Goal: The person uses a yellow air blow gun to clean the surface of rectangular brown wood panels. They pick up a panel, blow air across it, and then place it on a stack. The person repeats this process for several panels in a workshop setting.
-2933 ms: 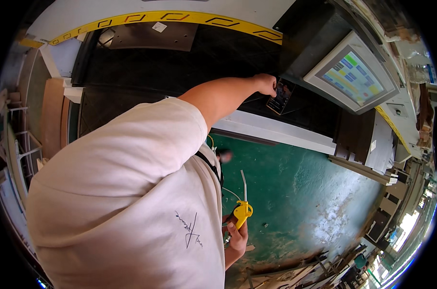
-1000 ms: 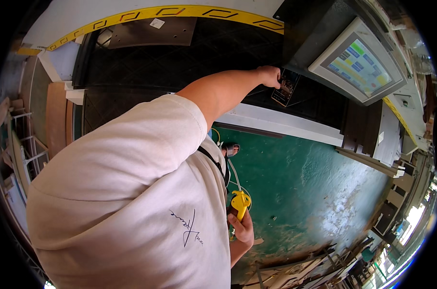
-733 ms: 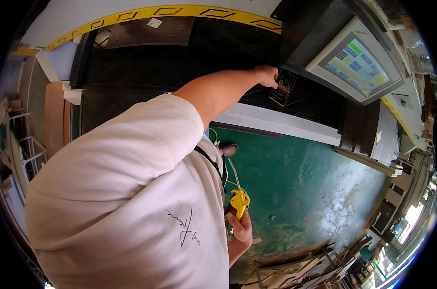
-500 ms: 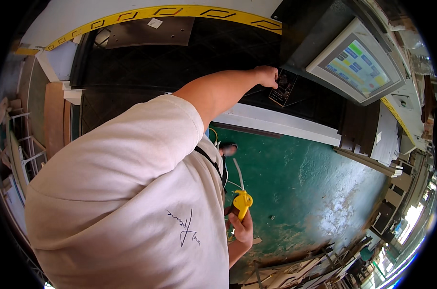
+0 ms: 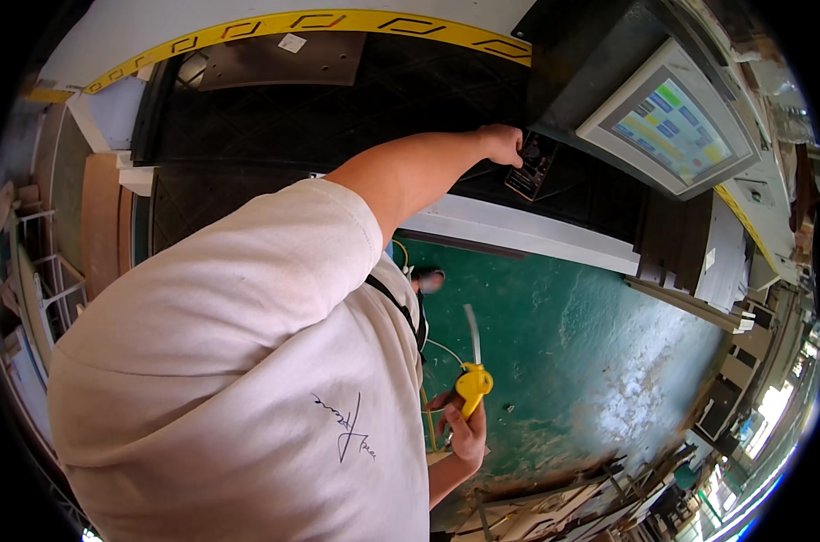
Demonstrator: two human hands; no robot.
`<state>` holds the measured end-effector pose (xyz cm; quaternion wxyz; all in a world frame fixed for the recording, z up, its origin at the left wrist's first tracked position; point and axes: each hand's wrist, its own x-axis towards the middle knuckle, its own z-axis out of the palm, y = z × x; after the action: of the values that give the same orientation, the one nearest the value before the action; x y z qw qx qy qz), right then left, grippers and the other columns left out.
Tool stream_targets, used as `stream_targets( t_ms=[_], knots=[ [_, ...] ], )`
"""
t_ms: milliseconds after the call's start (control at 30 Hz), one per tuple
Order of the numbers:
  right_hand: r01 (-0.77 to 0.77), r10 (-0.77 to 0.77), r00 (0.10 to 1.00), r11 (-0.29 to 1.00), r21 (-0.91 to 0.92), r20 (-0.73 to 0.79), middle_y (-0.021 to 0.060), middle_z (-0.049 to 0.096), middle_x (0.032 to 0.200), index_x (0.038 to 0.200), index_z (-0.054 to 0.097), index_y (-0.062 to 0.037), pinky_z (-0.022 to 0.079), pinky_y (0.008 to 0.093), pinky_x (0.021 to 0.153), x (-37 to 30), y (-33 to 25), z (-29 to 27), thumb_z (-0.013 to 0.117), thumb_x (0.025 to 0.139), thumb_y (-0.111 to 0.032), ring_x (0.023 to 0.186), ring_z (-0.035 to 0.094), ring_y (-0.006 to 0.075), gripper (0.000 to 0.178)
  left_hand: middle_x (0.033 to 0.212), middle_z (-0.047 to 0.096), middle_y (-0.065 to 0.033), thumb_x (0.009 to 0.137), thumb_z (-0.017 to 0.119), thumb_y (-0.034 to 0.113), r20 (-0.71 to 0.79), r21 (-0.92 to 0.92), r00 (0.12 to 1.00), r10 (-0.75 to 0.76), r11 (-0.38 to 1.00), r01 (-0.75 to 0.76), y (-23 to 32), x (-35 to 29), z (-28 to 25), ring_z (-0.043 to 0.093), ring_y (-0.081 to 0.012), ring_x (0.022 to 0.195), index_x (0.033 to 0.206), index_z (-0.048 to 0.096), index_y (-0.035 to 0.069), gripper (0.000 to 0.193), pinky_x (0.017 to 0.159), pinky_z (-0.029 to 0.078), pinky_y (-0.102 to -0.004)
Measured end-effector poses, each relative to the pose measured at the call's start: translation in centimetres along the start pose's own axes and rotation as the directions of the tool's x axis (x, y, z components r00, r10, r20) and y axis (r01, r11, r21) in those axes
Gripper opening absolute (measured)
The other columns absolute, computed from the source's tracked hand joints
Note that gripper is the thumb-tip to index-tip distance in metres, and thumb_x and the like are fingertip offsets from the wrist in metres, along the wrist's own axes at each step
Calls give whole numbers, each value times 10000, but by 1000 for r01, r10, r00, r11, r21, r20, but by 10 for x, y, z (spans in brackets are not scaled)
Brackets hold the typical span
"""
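Observation:
My left hand (image 5: 502, 144) reaches out over the black bed of a machine, its fingers curled at the edge of a small dark panel (image 5: 527, 172) with pale markings. What those fingers grip is hidden. Lower down, in front of my beige shirt, my right hand (image 5: 465, 435) is wrapped around a yellow air blow gun (image 5: 473, 384). Its thin pale nozzle (image 5: 471, 330) points up the picture, over the green floor. A thin hose (image 5: 444, 350) runs near the gun toward my body.
A tilted touchscreen (image 5: 672, 122) stands right of my left hand. A brown drilled board (image 5: 279, 61) lies on the black bed, below a yellow striped rail (image 5: 311, 20). Dark panels (image 5: 685, 230) are stacked at right. Loose boards (image 5: 554, 506) lie along the green floor's (image 5: 563, 325) lower edge.
My right hand has moved a little to the right with the air blow gun, and the nozzle has swung right with it. The left hand stays in place.

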<state>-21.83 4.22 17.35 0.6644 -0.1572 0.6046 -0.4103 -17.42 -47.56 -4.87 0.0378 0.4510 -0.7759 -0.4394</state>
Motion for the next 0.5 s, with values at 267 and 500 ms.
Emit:
stream_targets(
  t_ms=[267,500],
  knots=[
    [44,-44,999,998,40,2,145,654,1013,1312,498,-13,499,249,513,-4,9,-6,616,994,-119,851,692,230,355,1136,732,-129,742,875,389,1,-6,1000,7,1000,-7,-5,6,3,690,-295,1090,1112,721,84,503,903,547,-393],
    [101,-77,941,993,56,-328,115,653,1005,1413,476,-26,484,252,500,-1,-2,1,626,990,-131,846,688,224,461,1152,727,-126,743,871,400,-5,6,1000,21,1000,-21,-6,5,2,684,-293,1103,1113,719,89,507,909,546,-397]
  ],
)
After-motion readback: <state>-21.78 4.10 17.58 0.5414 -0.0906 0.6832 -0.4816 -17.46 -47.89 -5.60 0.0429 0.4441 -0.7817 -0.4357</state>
